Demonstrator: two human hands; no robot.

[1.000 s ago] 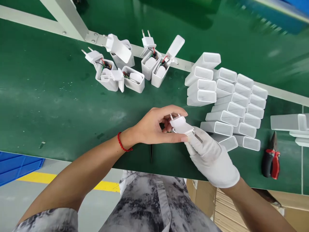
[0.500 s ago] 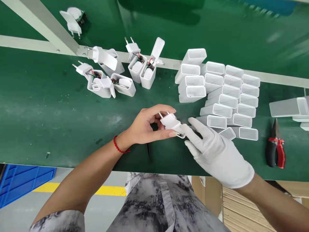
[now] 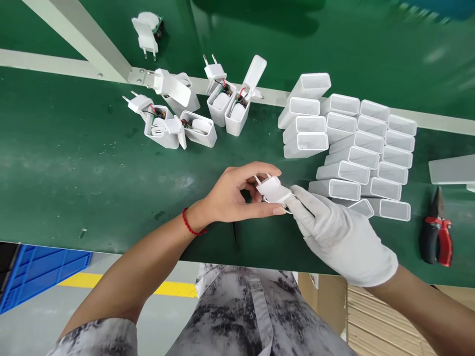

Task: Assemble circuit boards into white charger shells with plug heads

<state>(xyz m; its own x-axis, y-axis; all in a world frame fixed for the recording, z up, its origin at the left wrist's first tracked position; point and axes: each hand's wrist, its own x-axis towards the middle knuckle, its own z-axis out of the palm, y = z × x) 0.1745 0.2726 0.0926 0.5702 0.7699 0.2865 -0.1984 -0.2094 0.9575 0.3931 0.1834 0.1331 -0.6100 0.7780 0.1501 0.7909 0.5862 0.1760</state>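
Observation:
Between the thumb and fingers of my bare left hand (image 3: 241, 195) is a white plug charger (image 3: 272, 190), its two metal pins pointing up and left. My right hand (image 3: 334, 227), in a white glove, presses its fingertips to the charger's right end, with the fingers close together. The charger's lower part is mostly covered by my left thumb. Beneath my left wrist, a thin black tool (image 3: 234, 233) lies partly hidden on the green table. The nearest empty white case (image 3: 343, 189) lies just beyond my gloved hand.
Several opened chargers with wires showing, such as this one (image 3: 200, 129), stand at the back left. Another lidded piece (image 3: 145, 34) lies behind the metal frame (image 3: 96, 44). Rows of empty white cases (image 3: 351, 141) fill the right. Red-and-black pliers (image 3: 437, 235) lie farther right.
The view has shifted, so everything on the table appears farther right. My gloved fingers have drawn together against the charger's end. My left hand keeps its hold.

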